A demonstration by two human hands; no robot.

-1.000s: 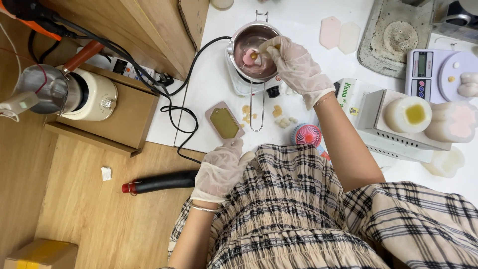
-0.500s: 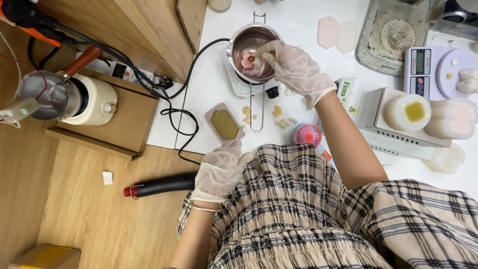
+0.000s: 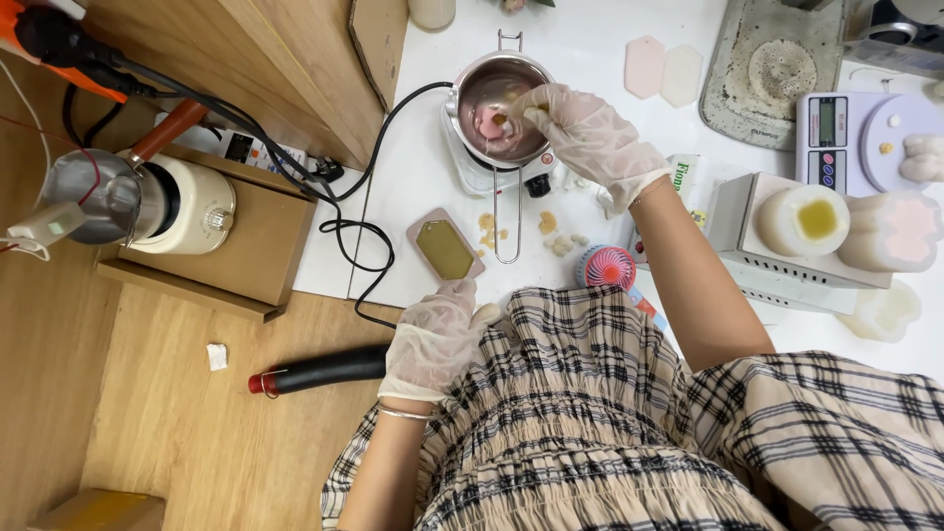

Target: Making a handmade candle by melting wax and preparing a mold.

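Note:
My right hand (image 3: 588,140), in a thin clear glove, reaches over a small steel melting pot (image 3: 470,81) on a white hot plate, its fingertips pinched on a small pale stick that dips into the pink wax (image 3: 489,122) inside. My left hand (image 3: 435,336), also gloved, rests on the table's near edge with its fingers curled and nothing in them. Just beyond it lies a pink hexagonal mould (image 3: 444,247) filled with olive-yellow wax. Small wax crumbs (image 3: 560,239) are scattered next to the pot's long handle.
A digital scale (image 3: 855,138), pale candles (image 3: 804,218) on a white box, two flat hexagon pieces (image 3: 665,69) and a round pink fan (image 3: 604,265) sit on the white table. Black cables (image 3: 344,197) trail to a wooden shelf holding a steel kettle (image 3: 108,197). A black tube (image 3: 317,369) lies on the floor.
My right hand has shifted slightly over the pot while working the stick in the pink wax. My left hand stays on the table edge.

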